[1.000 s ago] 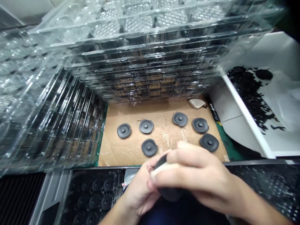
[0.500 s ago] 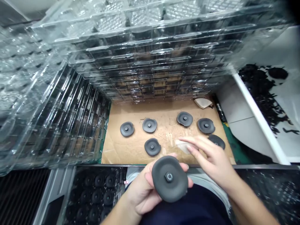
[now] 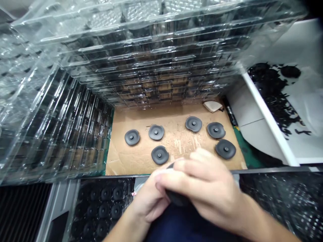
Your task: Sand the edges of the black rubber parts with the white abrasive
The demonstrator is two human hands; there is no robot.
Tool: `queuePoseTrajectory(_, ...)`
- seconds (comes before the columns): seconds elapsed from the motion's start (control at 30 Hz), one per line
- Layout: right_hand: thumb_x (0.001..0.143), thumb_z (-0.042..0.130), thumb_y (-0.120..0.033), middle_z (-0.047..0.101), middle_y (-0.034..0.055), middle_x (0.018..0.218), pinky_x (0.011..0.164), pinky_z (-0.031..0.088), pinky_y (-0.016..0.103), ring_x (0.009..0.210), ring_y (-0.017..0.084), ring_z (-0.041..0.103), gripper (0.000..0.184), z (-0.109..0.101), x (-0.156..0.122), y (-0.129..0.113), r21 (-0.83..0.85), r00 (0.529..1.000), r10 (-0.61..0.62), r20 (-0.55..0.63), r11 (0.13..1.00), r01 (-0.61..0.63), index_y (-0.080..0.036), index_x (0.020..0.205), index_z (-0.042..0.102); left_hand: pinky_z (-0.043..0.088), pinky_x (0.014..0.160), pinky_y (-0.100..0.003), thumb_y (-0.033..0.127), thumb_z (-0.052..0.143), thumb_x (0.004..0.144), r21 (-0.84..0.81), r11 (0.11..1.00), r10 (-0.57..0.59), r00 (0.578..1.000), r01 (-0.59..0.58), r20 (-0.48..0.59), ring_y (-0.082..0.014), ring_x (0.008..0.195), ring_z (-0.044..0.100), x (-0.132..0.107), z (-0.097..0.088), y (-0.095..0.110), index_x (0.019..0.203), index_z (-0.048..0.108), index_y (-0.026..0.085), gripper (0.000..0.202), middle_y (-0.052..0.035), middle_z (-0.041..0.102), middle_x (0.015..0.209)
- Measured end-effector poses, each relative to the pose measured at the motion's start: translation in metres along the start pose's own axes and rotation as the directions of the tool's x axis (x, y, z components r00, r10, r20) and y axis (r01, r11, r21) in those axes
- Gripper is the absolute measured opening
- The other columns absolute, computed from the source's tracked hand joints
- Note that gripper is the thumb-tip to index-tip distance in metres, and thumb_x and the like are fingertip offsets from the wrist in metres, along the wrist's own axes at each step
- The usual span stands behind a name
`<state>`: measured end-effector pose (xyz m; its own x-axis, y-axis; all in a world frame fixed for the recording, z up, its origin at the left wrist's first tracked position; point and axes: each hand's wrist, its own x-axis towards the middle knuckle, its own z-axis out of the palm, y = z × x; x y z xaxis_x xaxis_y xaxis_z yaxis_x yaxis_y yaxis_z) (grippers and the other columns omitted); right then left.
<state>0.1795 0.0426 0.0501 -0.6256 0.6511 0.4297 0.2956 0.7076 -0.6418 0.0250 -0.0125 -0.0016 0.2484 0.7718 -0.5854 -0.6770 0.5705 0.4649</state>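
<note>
My left hand [image 3: 147,205] grips a dark grey rubber disc [image 3: 176,199] from below, close to my body. My right hand [image 3: 202,188] lies over the disc with its fingers pressed onto its top, hiding most of it. Several more grey discs with a centre stud lie on the cardboard sheet [image 3: 174,117] just beyond my hands, among them one at front centre [image 3: 159,155] and one at right [image 3: 225,149].
Stacks of clear plastic trays [image 3: 151,57] wall in the cardboard at the back and left [image 3: 50,117]. A black tray of discs [image 3: 103,205] sits at lower left. A white bin [image 3: 285,101] with black scraps stands at right.
Half a second ago my right hand was lifted off to the right and the disc's face showed; it has come back down over the disc and covers it.
</note>
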Motion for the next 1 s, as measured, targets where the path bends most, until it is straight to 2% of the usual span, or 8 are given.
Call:
queuePoseTrajectory(0.1, 0.089, 0.040, -0.006, 0.066, 0.0010, 0.071, 0.056, 0.033, 0.029, 0.060, 0.013, 0.053, 0.031, 0.002, 0.002, 0.001, -0.121, 0.990, 0.111, 0.086, 0.988, -0.100, -0.018, 0.095, 0.068, 0.048, 0.081, -0.017, 0.035, 0.083, 0.052, -0.043, 0.999, -0.017, 0.998, 0.020, 0.062, -0.0143, 0.091, 0.066, -0.002, 0.004, 0.000, 0.094, 0.072, 0.020, 0.046, 0.0006, 0.072, 0.089)
queuePoseTrajectory(0.2, 0.091, 0.041, -0.011, 0.067, 0.0021, 0.071, 0.056, 0.034, 0.030, 0.058, 0.013, 0.053, 0.028, 0.010, 0.000, -0.001, -0.049, 1.000, 0.003, -0.014, 0.999, -0.004, -0.017, 0.094, 0.068, 0.045, 0.091, -0.026, 0.035, 0.081, 0.057, -0.050, 0.998, -0.030, 0.994, 0.036, 0.102, -0.0199, 0.099, 0.064, -0.002, 0.006, 0.000, 0.088, 0.073, 0.019, 0.036, 0.0023, 0.071, 0.079)
queuePoseTrajectory(0.4, 0.083, 0.053, -0.005, 0.070, 0.0090, 0.086, 0.067, 0.045, 0.033, 0.068, 0.017, 0.060, 0.027, 0.019, -0.023, -0.020, -0.163, 0.971, 0.190, -0.144, 0.963, -0.213, -0.008, 0.109, 0.061, 0.045, 0.095, -0.035, 0.034, 0.087, 0.043, -0.060, 0.988, 0.145, 0.989, -0.144, 0.006, -0.0214, 0.096, 0.064, -0.004, 0.002, 0.001, 0.101, 0.068, 0.027, 0.061, -0.0017, 0.069, 0.106)
queuePoseTrajectory(0.53, 0.084, 0.055, -0.011, 0.069, 0.0006, 0.081, 0.062, 0.050, 0.023, 0.067, 0.012, 0.062, 0.023, 0.013, -0.031, -0.019, 0.119, 0.945, 0.326, -0.027, 0.940, -0.321, -0.019, 0.104, 0.064, 0.048, 0.090, -0.032, 0.038, 0.084, 0.045, -0.122, 0.972, 0.204, 0.979, -0.201, 0.012, -0.0201, 0.094, 0.065, -0.004, 0.004, 0.002, 0.098, 0.068, 0.029, 0.056, 0.0014, 0.069, 0.102)
queuePoseTrajectory(0.63, 0.085, 0.057, -0.017, 0.070, -0.0029, 0.087, 0.064, 0.052, 0.019, 0.075, 0.012, 0.065, 0.020, 0.018, -0.040, -0.003, 0.329, 0.877, 0.478, -0.040, 0.835, -0.440, -0.028, 0.100, 0.065, 0.049, 0.087, -0.033, 0.043, 0.083, 0.044, -0.158, 0.956, 0.252, 0.968, -0.247, 0.013, -0.0219, 0.092, 0.066, -0.003, 0.006, 0.006, 0.099, 0.068, 0.030, 0.059, 0.0012, 0.069, 0.102)
queuePoseTrajectory(0.83, 0.087, 0.056, -0.029, 0.068, 0.0040, 0.099, 0.062, 0.053, 0.023, 0.085, 0.018, 0.066, 0.023, 0.028, -0.057, 0.031, 0.465, 0.648, 0.729, -0.218, 0.662, -0.588, -0.024, 0.108, 0.064, 0.050, 0.084, -0.028, 0.038, 0.085, 0.042, -0.156, 0.970, 0.187, 0.982, -0.186, -0.005, -0.0214, 0.095, 0.066, -0.006, 0.008, 0.013, 0.096, 0.068, 0.030, 0.057, 0.0028, 0.069, 0.100)
queuePoseTrajectory(0.93, 0.087, 0.056, -0.024, 0.066, 0.0041, 0.107, 0.068, 0.052, 0.025, 0.091, 0.019, 0.063, 0.026, 0.018, -0.043, 0.016, 0.301, 0.687, 0.641, -0.342, 0.767, -0.567, -0.024, 0.113, 0.062, 0.050, 0.086, -0.029, 0.040, 0.085, 0.043, -0.143, 0.972, 0.191, 0.982, -0.189, 0.004, -0.0221, 0.095, 0.066, -0.006, 0.008, 0.010, 0.097, 0.068, 0.031, 0.057, 0.0025, 0.069, 0.102)
queuePoseTrajectory(1.0, 0.087, 0.053, -0.018, 0.066, 0.0052, 0.109, 0.075, 0.051, 0.028, 0.093, 0.019, 0.062, 0.030, 0.015, -0.026, -0.001, 0.132, 0.818, 0.444, -0.365, 0.895, -0.427, -0.022, 0.116, 0.060, 0.048, 0.088, -0.028, 0.035, 0.085, 0.048, -0.126, 0.971, 0.203, 0.979, -0.201, -0.002, -0.0217, 0.097, 0.065, -0.006, 0.008, 0.007, 0.100, 0.068, 0.029, 0.055, 0.0011, 0.069, 0.103)
